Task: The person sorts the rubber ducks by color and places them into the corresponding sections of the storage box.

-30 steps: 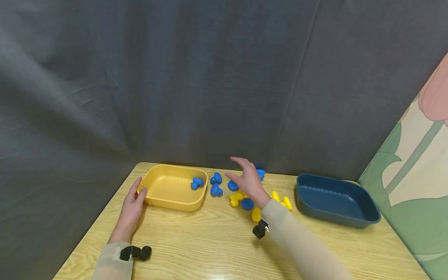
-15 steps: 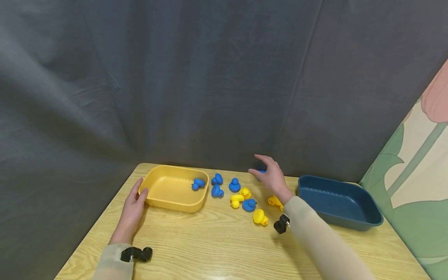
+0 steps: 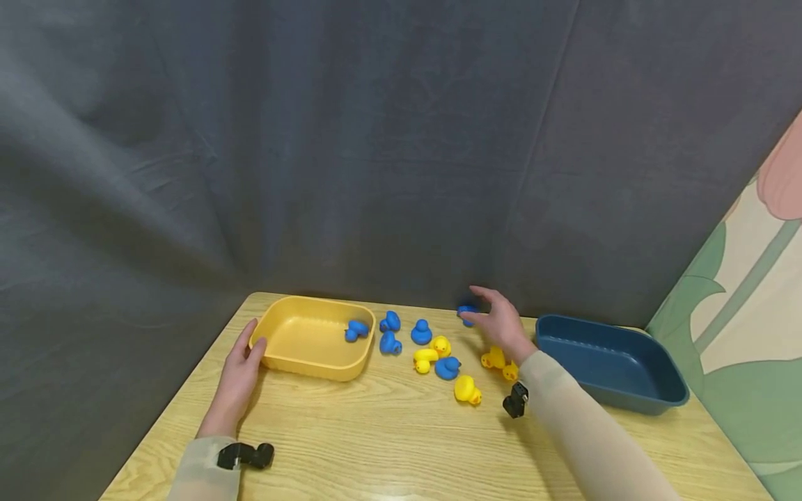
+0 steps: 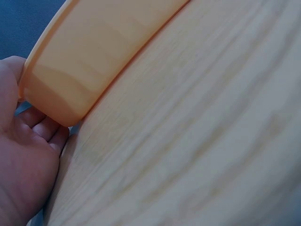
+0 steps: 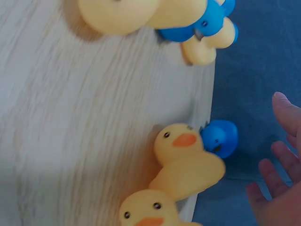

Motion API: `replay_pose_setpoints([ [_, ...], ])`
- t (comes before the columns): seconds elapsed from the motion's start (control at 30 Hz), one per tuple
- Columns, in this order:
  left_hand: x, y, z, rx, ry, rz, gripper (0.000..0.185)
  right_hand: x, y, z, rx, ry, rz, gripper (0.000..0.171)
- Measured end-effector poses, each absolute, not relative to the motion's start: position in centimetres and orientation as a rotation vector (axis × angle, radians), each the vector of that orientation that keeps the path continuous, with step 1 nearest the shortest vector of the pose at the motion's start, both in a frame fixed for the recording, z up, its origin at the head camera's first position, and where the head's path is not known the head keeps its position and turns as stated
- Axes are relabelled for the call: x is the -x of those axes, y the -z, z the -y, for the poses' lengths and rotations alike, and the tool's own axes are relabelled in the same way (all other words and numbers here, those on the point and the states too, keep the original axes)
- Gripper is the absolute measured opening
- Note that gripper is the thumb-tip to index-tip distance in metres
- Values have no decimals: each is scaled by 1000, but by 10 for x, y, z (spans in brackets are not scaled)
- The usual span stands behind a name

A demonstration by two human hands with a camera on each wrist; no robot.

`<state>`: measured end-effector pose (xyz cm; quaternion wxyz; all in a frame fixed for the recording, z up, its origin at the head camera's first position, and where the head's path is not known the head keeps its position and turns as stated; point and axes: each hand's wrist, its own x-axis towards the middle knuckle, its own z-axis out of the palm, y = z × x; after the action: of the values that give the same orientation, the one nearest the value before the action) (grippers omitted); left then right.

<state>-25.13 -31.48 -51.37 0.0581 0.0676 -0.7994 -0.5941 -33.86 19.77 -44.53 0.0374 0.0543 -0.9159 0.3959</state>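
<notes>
My left hand [image 3: 237, 365] grips the left end of a yellow plastic tub [image 3: 307, 367], thumb over the rim and fingers against the outside. A blue rubber duck [image 3: 357, 330] lies inside that tub, towards its right end. At the table's back edge, my right hand [image 3: 503, 327] holds nothing; thumb and fingers are spread close around another blue rubber duck [image 3: 464, 311]. Two yellow rubber ducks [image 3: 494, 358] sit just below this hand, also visible in the right wrist view, where the nearer yellow duck [image 5: 188, 169] partly covers the blue one.
Between the tubs lie several more ducks, among them a blue duck [image 3: 422, 332] and a yellow duck [image 3: 466, 390]. A dark blue tub [image 3: 617, 398] stands at the right of the wooden table [image 3: 357, 445]. Behind hangs a dark grey curtain [image 3: 376, 174].
From above the middle ducks, my right hand has moved right, then lowered to the blue duck at the back. My left hand keeps its hold on the yellow tub.
</notes>
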Motion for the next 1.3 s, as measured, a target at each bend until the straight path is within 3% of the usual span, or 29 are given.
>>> replay_pose_setpoints([
  [1.3, 250, 514, 314, -216, 1742, 2432, 72, 371, 486, -209, -186, -1176, 2941, 64],
])
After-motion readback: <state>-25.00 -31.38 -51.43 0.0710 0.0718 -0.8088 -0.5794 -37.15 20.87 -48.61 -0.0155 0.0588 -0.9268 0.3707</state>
